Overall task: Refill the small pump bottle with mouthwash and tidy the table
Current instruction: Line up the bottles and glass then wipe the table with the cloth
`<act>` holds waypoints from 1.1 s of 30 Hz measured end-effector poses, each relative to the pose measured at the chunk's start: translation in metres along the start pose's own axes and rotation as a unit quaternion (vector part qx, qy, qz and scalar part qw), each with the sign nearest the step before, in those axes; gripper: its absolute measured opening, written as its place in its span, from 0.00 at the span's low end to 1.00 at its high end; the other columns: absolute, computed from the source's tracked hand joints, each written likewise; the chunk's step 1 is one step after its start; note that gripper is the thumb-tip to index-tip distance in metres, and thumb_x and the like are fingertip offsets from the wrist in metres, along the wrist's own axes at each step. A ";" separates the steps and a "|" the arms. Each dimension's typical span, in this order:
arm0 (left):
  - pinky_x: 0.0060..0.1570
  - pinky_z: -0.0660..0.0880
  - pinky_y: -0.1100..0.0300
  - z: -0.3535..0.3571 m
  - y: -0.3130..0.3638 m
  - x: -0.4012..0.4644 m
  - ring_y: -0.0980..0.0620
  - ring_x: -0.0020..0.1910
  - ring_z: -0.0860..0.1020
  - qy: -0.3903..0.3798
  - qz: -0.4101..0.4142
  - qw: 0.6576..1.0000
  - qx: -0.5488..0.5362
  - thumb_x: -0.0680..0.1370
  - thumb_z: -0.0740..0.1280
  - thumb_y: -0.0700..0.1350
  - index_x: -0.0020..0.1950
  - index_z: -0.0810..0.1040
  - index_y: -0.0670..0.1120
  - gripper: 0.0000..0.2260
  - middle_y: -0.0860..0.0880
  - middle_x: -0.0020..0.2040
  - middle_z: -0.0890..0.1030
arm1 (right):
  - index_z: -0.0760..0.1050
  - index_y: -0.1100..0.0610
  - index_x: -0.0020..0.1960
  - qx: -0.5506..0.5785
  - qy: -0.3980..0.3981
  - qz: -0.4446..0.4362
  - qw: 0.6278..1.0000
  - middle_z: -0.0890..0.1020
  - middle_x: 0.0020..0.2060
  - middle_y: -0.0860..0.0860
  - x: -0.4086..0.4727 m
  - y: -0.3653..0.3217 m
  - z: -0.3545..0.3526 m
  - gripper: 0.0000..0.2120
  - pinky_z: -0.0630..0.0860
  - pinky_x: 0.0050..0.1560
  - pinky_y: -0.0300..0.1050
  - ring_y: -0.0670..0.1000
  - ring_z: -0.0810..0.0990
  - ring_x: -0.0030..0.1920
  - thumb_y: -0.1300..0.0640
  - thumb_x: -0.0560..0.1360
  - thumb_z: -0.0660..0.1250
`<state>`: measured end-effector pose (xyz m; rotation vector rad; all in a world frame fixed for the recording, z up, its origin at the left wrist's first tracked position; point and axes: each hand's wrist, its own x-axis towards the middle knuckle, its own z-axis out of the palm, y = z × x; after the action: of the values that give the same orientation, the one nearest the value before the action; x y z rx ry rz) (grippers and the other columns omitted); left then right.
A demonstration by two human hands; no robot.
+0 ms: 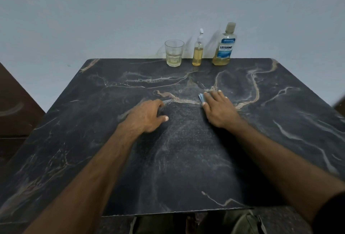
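Right hand (220,110) flat on blue cloth (201,97) mid desk (186,159), fingers straight, slightly spread; left hand (147,115) resting on desk, fingers curled, holding nothing; glass (174,53), pump bottle (197,52), mouthwash bottle (225,47) at back edge.

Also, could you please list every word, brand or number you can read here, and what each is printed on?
"LISTERINE": blue label of the mouthwash bottle.
"COOL MINT": same label, just below, only faintly legible.
Remaining small print on that label: too blurred to read.
Small pump bottle, glass, table: no text visible.
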<state>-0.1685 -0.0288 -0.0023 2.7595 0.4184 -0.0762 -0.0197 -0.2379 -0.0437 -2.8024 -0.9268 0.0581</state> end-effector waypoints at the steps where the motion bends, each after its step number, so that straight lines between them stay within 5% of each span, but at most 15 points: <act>1: 0.61 0.73 0.48 -0.001 0.001 0.001 0.46 0.61 0.75 -0.007 -0.001 1.000 0.012 0.77 0.68 0.55 0.68 0.70 0.46 0.23 0.45 0.64 0.77 | 0.57 0.55 0.79 -0.003 0.002 -0.008 1.000 0.59 0.78 0.56 0.005 -0.010 0.002 0.25 0.53 0.77 0.59 0.59 0.53 0.79 0.47 0.84 0.47; 6: 0.57 0.73 0.49 -0.005 0.007 0.008 0.48 0.56 0.75 -0.026 -0.014 0.998 0.057 0.78 0.67 0.53 0.65 0.71 0.49 0.18 0.47 0.62 0.77 | 0.51 0.52 0.80 -0.009 -0.009 -0.096 0.995 0.54 0.80 0.55 -0.017 -0.059 0.016 0.27 0.47 0.77 0.54 0.57 0.48 0.80 0.44 0.84 0.45; 11: 0.58 0.74 0.46 -0.008 0.001 0.015 0.46 0.58 0.76 -0.046 0.007 0.993 0.105 0.78 0.66 0.52 0.65 0.71 0.50 0.17 0.48 0.61 0.78 | 0.51 0.49 0.81 0.007 -0.027 -0.144 0.989 0.54 0.80 0.51 -0.072 -0.036 0.013 0.31 0.48 0.80 0.54 0.53 0.45 0.81 0.39 0.81 0.38; 15: 0.57 0.75 0.46 -0.011 0.001 0.021 0.45 0.56 0.77 -0.029 0.008 0.994 0.101 0.78 0.65 0.52 0.64 0.72 0.51 0.15 0.49 0.59 0.79 | 0.55 0.52 0.80 -0.029 0.008 -0.078 0.997 0.61 0.78 0.53 -0.054 0.022 0.003 0.30 0.43 0.80 0.49 0.53 0.53 0.79 0.42 0.82 0.40; 18: 0.58 0.75 0.45 -0.012 0.003 0.025 0.43 0.57 0.78 -0.009 0.012 0.993 0.114 0.79 0.64 0.52 0.69 0.69 0.52 0.18 0.46 0.60 0.80 | 0.58 0.57 0.78 -0.019 0.026 0.023 0.999 0.62 0.77 0.58 -0.007 0.054 -0.002 0.27 0.49 0.79 0.56 0.58 0.55 0.78 0.46 0.83 0.45; 23: 0.58 0.75 0.44 -0.013 -0.002 0.025 0.43 0.59 0.78 -0.010 0.038 0.991 0.127 0.80 0.63 0.52 0.71 0.62 0.58 0.21 0.48 0.62 0.79 | 0.58 0.58 0.78 -0.008 0.035 0.079 0.996 0.60 0.77 0.61 0.066 0.023 0.005 0.26 0.53 0.77 0.61 0.62 0.53 0.79 0.47 0.84 0.46; 33: 0.59 0.75 0.48 -0.023 -0.024 0.029 0.50 0.52 0.81 0.023 0.005 0.995 -0.099 0.80 0.64 0.45 0.63 0.76 0.51 0.11 0.51 0.56 0.83 | 0.55 0.51 0.80 0.016 -0.010 -0.119 0.993 0.55 0.80 0.56 0.051 -0.087 0.027 0.26 0.50 0.77 0.56 0.57 0.49 0.80 0.45 0.84 0.47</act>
<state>-0.1484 0.0089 0.0084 2.5719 0.4010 0.0290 -0.0322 -0.1346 -0.0520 -2.6456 -1.2454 0.0669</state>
